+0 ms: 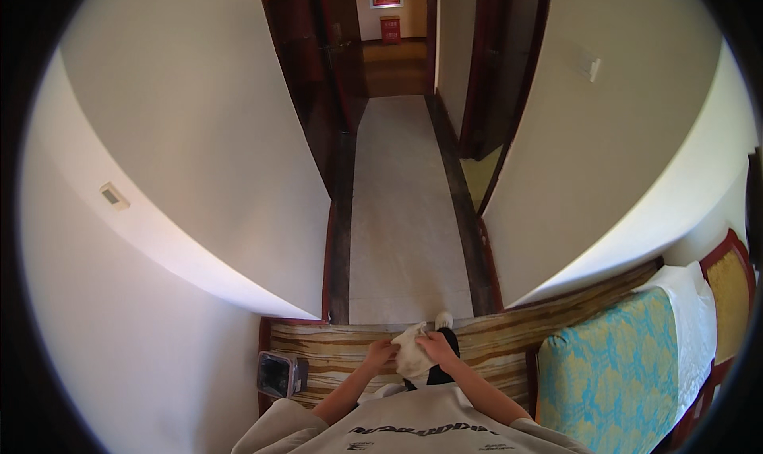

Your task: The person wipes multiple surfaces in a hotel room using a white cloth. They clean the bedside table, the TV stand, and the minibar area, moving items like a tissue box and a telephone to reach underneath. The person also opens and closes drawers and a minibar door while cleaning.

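A crumpled off-white cloth [412,358] hangs in front of me at waist height. My left hand [381,354] pinches its left edge. On the other side, my right hand [436,345] grips the cloth near its upper right corner. The lower part of the cloth droops between the two hands, and the fingertips are partly hidden by its folds. Beneath it are my dark trouser leg [448,339] and one pale shoe [443,320], near where the carpet meets the tiles.
A lined waste bin [277,374] stands on the striped carpet [334,346] by the left wall. To the right is a bed with a blue-and-gold cover [608,358] and white sheet [694,317]. Ahead, a tiled passage [405,215] runs past a dark door [343,48] and a doorway [492,66].
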A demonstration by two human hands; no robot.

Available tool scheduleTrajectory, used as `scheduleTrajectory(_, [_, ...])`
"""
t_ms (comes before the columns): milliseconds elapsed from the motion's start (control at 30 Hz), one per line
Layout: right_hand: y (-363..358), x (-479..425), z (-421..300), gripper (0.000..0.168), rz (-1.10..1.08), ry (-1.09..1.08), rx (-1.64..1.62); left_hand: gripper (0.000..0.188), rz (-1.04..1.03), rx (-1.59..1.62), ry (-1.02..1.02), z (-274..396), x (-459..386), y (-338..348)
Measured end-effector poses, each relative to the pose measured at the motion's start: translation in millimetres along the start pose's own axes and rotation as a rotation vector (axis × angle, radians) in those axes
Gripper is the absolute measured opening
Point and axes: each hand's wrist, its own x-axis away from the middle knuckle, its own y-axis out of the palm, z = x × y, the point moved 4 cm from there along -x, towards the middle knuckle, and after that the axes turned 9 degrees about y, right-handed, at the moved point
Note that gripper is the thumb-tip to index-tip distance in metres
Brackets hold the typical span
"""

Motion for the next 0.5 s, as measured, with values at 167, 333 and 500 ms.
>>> scheduleTrajectory(167, [-39.8,-128.1,-72.6,0.029,0.009,-0.171,0.123,0.033,0.293,-0.250,0.220,69.7,-78.0,-3.4])
scheduleTrajectory(333, [-59.8,-223.3,-166.2,0.038,0.021,-0.397,0.356,0.035,0.192,-0.467,0.456,201.6,-143.7,35.1])
scheduleTrajectory(500, [-100.3,-282.4,-266.5,0.036,-0.115,-0.310,0.319,0.038,0.335,-0.837,0.585,326.8,-205.3,76.2])
